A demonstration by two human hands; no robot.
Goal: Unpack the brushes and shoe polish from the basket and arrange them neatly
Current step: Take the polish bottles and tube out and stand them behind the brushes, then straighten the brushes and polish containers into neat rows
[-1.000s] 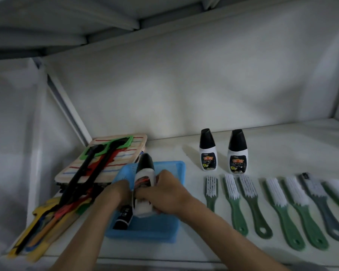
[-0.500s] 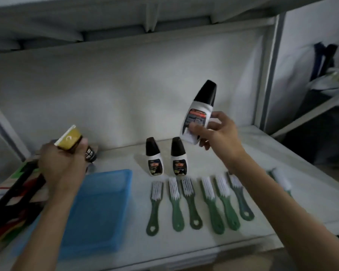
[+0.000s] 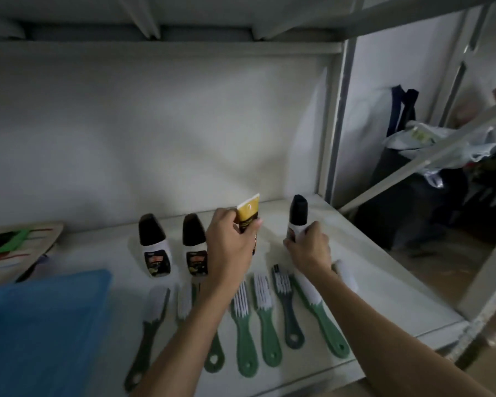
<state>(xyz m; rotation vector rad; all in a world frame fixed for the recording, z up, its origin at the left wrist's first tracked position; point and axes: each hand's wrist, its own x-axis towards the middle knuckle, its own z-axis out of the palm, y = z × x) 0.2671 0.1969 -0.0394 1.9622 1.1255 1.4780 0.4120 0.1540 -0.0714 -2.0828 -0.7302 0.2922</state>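
Note:
My left hand grips a gold-and-black polish tube, held upright to the right of two black-capped white polish bottles standing on the shelf. My right hand is closed on a third polish bottle, upright at the right end of that row, its base hidden by my fingers. Several green-handled brushes and a grey one lie side by side in front of the bottles. The blue basket sits at the lower left.
A striped board with dark and green tools lies at the far left. The shelf's metal upright stands to the right, and the shelf edge runs behind my right arm. Dark bags and clothes lie beyond.
My right hand came down from the air with the bottle to the right end of the bottle row. My left hand carried the tube from above the basket over to the bottles.

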